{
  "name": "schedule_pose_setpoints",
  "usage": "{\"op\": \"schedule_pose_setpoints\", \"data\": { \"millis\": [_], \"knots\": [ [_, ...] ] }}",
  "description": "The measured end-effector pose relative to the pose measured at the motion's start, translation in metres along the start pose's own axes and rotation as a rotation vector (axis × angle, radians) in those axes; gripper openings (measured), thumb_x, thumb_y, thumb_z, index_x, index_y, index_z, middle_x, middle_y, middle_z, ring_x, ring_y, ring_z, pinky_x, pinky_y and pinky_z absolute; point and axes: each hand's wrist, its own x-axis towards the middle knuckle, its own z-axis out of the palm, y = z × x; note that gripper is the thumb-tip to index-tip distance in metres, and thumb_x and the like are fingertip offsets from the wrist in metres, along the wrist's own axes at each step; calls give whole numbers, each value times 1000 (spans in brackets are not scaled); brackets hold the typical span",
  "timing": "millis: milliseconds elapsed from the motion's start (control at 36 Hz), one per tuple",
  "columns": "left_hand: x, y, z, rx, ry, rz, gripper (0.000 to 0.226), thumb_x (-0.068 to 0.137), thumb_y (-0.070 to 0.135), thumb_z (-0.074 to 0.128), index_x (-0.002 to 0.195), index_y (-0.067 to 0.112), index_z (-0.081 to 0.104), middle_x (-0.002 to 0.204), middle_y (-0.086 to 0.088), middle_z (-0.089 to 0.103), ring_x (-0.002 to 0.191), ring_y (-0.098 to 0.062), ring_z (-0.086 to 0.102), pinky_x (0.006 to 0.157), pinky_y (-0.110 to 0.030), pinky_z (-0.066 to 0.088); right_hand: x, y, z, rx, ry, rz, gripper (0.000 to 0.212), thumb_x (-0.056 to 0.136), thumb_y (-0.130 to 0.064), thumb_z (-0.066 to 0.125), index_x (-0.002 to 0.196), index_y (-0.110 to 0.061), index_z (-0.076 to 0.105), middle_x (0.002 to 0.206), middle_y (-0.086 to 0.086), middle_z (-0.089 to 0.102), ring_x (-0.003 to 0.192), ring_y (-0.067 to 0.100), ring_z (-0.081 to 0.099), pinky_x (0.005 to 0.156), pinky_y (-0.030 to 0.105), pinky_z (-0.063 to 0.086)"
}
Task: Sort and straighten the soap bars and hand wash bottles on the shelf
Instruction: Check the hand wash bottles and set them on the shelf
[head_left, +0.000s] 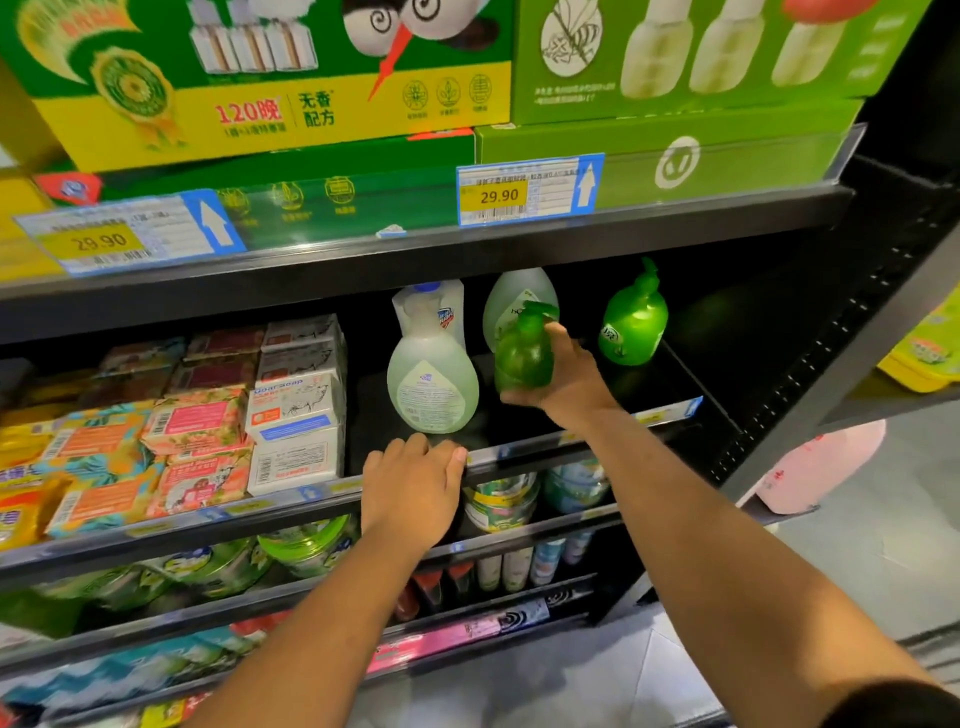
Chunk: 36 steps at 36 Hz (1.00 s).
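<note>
My right hand (569, 382) grips a small dark green pump bottle (522, 353) and holds it tilted just above the black shelf (670, 410). A brighter green pump bottle (634, 322) stands upright at the back right. A pale green hand wash bottle (432, 382) stands near the front, with a white pouch (441, 309) and another pale bottle (517, 296) behind. Stacked soap bar boxes (291, 405) fill the shelf's left side. My left hand (413, 480) rests with relaxed fingers on the shelf's front edge.
Large green boxes (260, 93) sit on the shelf above, with price tags (498, 195) on its rail. Lower shelves hold green tins (498, 501) and spray cans. A black upright post (852, 332) bounds the shelf on the right.
</note>
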Motion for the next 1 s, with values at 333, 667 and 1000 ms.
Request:
{"op": "schedule_pose_setpoints", "data": {
  "millis": [333, 667, 1000],
  "knots": [
    [3, 0, 1, 22, 16, 7, 46, 105, 47, 22, 121, 31, 62, 108, 0, 63, 100, -26, 56, 74, -38, 29, 29, 72, -69, 198, 431, 75, 100, 62, -33, 94, 145, -9, 42, 136, 14, 54, 125, 32, 55, 106, 44, 47],
    [4, -2, 6, 18, 42, 22, 55, 102, 48, 13, 112, 32, 65, 99, 2, 63, 93, -25, 56, 74, -37, 31, 26, 54, -67, 43, 460, 130, 92, 65, -34, 93, 140, -6, 46, 129, 18, 52, 123, 34, 49, 104, 36, 42],
    [4, -4, 12, 14, 107, 59, 34, 101, 41, 41, 95, 26, 71, 82, -1, 63, 77, -29, 58, 66, -35, 28, 15, 53, -61, 178, 283, 109, 72, 61, -25, 96, 120, -19, 55, 117, 6, 67, 111, 25, 64, 98, 33, 49]
  ]
}}
